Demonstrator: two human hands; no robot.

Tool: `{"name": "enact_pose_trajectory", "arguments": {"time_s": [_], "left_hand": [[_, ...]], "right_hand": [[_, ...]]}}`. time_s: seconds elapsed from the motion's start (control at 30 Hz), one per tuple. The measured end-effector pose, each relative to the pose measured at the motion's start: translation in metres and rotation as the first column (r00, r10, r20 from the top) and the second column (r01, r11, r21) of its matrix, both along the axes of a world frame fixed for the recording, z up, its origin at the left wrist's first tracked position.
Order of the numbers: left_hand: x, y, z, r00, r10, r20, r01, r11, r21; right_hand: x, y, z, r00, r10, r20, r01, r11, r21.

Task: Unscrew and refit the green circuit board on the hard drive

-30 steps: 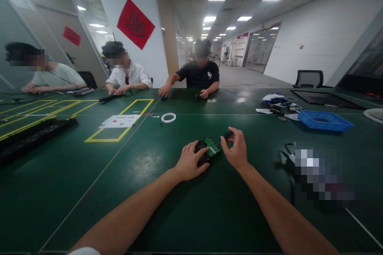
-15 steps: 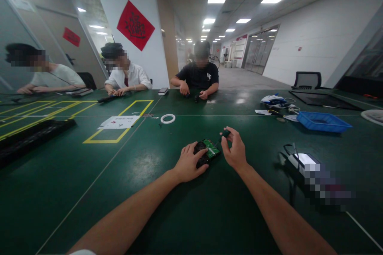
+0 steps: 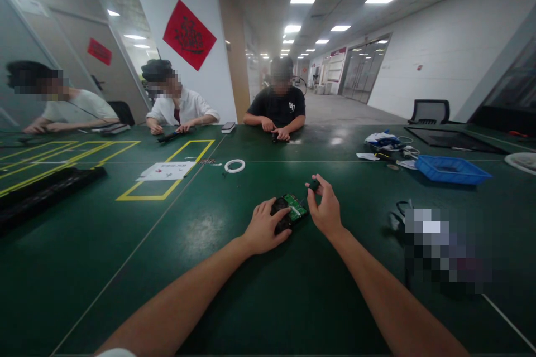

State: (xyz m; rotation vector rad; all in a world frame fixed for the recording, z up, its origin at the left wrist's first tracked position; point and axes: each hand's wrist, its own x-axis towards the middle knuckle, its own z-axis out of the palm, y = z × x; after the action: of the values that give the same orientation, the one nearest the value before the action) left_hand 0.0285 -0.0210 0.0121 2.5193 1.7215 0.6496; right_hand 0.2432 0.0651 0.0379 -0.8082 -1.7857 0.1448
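Observation:
A hard drive (image 3: 297, 210), black with a green circuit board showing, lies on the green table in front of me. My left hand (image 3: 264, 226) is spread over its left part and grips it, thumb at the near edge and index finger across the top. Pinched between the thumb and fingers of my right hand (image 3: 325, 203) is a small screwdriver (image 3: 314, 184) with a dark handle. Its thin shaft slants down to the left, toward the right end of the board. Whether the tip touches a screw is too small to tell.
Beyond the drive lie a white ring (image 3: 235, 166) and a paper sheet (image 3: 166, 170). To the right are a blue tray (image 3: 452, 170) and a partly blurred device (image 3: 444, 245). A long black part (image 3: 50, 195) lies at left. Several people sit across the table.
My right hand and the screwdriver have shifted slightly left, and the handle has turned a little. My left hand and the drive stay put. Two co-workers across the table have moved their hands.

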Motion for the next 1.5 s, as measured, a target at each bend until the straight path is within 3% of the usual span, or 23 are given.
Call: {"name": "enact_pose_trajectory", "arguments": {"time_s": [0.27,0.5,0.73,0.97,1.17,1.5], "left_hand": [[0.000,-0.001,-0.003,1.000,0.011,-0.011,-0.011,1.000,0.023],[0.000,0.000,-0.002,1.000,0.010,-0.010,-0.010,1.000,0.026],[-0.001,0.000,0.000,1.000,0.005,-0.005,-0.005,1.000,0.000],[0.000,0.001,-0.003,1.000,0.012,-0.013,-0.012,1.000,0.021],[0.000,0.001,-0.004,1.000,0.011,-0.016,-0.011,1.000,0.023],[0.000,0.000,-0.002,1.000,0.011,-0.022,-0.011,1.000,0.007]], "right_hand": [[0.003,-0.006,0.009,0.994,-0.071,0.078,0.067,0.996,0.058],[0.004,0.001,0.004,1.000,-0.014,-0.002,0.014,0.999,0.031],[0.001,-0.004,0.006,0.997,-0.044,0.067,0.041,0.998,0.042],[0.003,0.002,-0.001,0.999,0.022,-0.023,-0.023,0.999,-0.041],[0.007,-0.001,0.002,0.996,-0.082,0.044,0.083,0.997,-0.006],[0.003,-0.008,0.003,0.992,-0.016,0.122,0.019,1.000,-0.024]]}}
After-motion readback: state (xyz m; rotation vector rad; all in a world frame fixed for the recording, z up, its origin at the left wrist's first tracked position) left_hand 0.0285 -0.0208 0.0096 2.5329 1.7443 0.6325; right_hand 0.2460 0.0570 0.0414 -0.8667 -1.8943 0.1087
